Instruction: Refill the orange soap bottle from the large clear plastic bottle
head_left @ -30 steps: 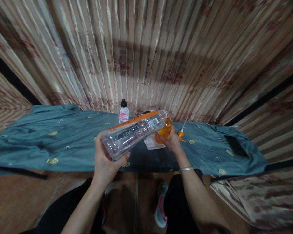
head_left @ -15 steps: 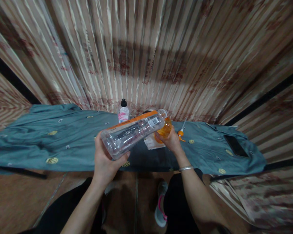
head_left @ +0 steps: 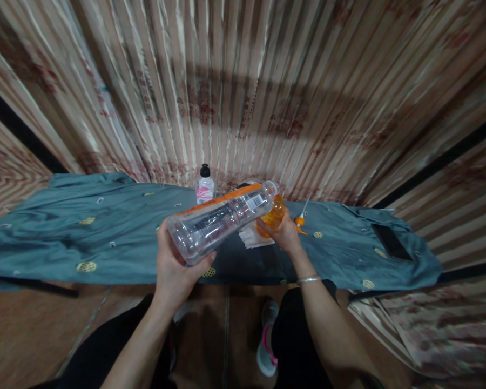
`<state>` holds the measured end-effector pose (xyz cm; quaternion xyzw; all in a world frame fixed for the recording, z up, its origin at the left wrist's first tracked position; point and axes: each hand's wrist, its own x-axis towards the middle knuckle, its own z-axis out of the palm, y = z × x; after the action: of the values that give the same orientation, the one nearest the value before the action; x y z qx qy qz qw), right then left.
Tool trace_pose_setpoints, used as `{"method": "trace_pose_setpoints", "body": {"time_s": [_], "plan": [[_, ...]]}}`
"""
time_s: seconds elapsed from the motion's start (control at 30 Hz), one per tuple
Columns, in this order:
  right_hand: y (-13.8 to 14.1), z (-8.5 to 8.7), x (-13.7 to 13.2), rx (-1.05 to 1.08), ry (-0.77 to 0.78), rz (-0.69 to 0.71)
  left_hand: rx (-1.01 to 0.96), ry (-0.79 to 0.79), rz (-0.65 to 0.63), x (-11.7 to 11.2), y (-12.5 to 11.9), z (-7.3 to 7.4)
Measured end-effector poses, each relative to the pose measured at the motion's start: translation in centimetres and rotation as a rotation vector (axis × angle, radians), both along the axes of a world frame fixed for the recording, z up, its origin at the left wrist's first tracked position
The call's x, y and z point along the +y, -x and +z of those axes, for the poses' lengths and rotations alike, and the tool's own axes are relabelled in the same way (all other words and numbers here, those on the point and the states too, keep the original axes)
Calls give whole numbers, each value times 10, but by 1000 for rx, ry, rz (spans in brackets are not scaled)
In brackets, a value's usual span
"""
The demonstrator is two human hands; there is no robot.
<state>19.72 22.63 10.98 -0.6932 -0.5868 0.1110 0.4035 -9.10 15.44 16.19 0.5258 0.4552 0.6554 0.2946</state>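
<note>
My left hand point(head_left: 174, 265) grips the base of a large clear plastic bottle point(head_left: 221, 219) with an orange-edged label. The bottle is tilted nearly flat, its mouth over a small orange container point(head_left: 273, 215). My right hand point(head_left: 282, 233) is wrapped round that orange container and holds it just above the table's blue-grey cloth point(head_left: 105, 232). White paper point(head_left: 251, 237) lies under the container.
A small bottle with a black cap and pink label point(head_left: 204, 186) stands at the back of the table. An orange nozzle cap point(head_left: 300, 221) lies right of my right hand. A dark phone point(head_left: 391, 243) rests at the far right. Striped curtain hangs behind.
</note>
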Motion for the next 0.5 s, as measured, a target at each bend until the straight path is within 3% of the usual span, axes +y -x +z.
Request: {"method": "trace_pose_setpoints", "body": {"time_s": [0.5], "plan": [[-1, -3, 1, 11, -17, -6, -17, -1, 0, 1, 0, -2]]}}
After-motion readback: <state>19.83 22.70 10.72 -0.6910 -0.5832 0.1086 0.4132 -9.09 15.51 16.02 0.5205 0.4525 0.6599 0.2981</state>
